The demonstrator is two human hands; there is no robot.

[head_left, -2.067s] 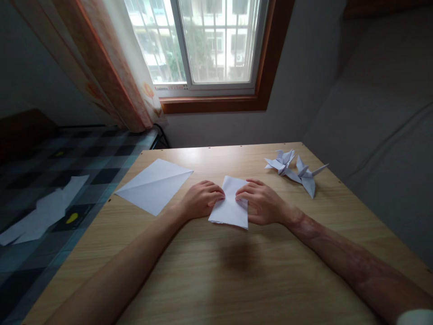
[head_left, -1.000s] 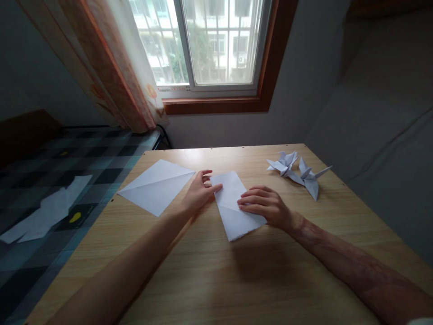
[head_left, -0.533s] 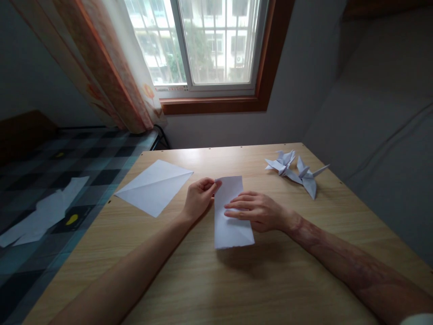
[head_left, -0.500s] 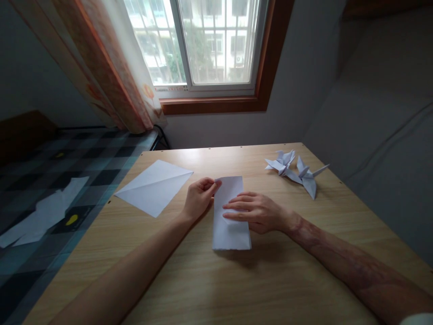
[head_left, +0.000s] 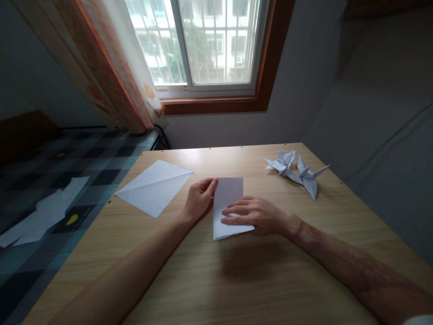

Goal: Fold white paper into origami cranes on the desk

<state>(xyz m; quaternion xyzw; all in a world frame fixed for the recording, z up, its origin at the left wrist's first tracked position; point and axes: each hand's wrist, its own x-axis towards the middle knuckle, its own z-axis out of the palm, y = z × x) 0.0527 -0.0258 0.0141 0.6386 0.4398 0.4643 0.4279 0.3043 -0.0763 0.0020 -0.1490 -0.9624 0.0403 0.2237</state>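
Note:
A folded white sheet of paper [head_left: 228,193] lies on the wooden table [head_left: 216,280] in front of me. My left hand [head_left: 199,199] pinches its upper left corner between thumb and fingers. My right hand [head_left: 257,214] lies flat on the lower half of the sheet, fingers stretched out and pressing it down. The sheet's near edge looks ragged.
A larger white sheet with a diagonal crease [head_left: 154,186] lies to the left on the table. Two folded paper cranes [head_left: 297,171] sit at the far right. White paper scraps [head_left: 43,212] lie on a checked bed left of the table. A window and curtain are behind.
The sheet has been turned from slanted to upright and squared up. My right hand slid down toward its near edge, and my left hand closed on its upper left corner.

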